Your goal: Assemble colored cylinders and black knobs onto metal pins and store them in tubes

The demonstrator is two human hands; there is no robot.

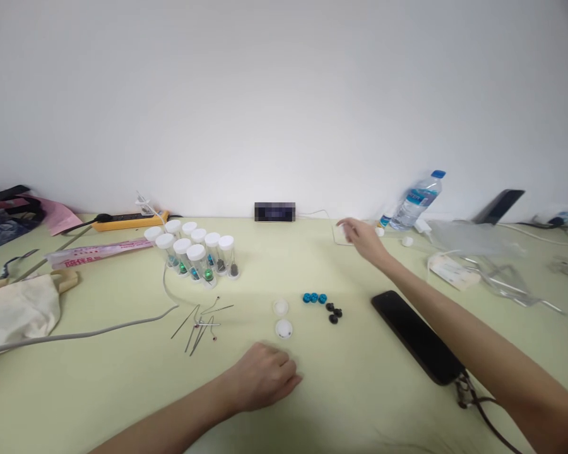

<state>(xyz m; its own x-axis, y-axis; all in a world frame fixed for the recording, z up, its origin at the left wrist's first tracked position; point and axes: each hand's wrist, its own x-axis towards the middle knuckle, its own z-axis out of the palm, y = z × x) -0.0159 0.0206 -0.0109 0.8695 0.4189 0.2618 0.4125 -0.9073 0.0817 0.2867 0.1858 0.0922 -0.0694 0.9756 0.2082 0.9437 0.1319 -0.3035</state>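
My left hand (267, 378) rests on the table, fingers curled inward; no object shows in it. My right hand (360, 238) reaches to the back right, its fingers drawn together by a small white thing (343, 232) that blurs at the fingertips. Two round white caps (284, 328) lie beyond my left hand. To their right are a row of blue round parts (315, 297) and several small black parts (334, 313). Thin metal rods (201, 328) lie scattered at the left. Behind them stand several clear tubes with white lids (196, 261), holding small green, blue and dark parts.
A black phone (416, 337) with a strap lies under my right forearm. Farther back are a water bottle (414, 202), small white pieces (407, 241) and clear plastic (473, 236). At left are a grey cable (108, 328), a yellow power strip (130, 221) and a cloth bag (19, 309).
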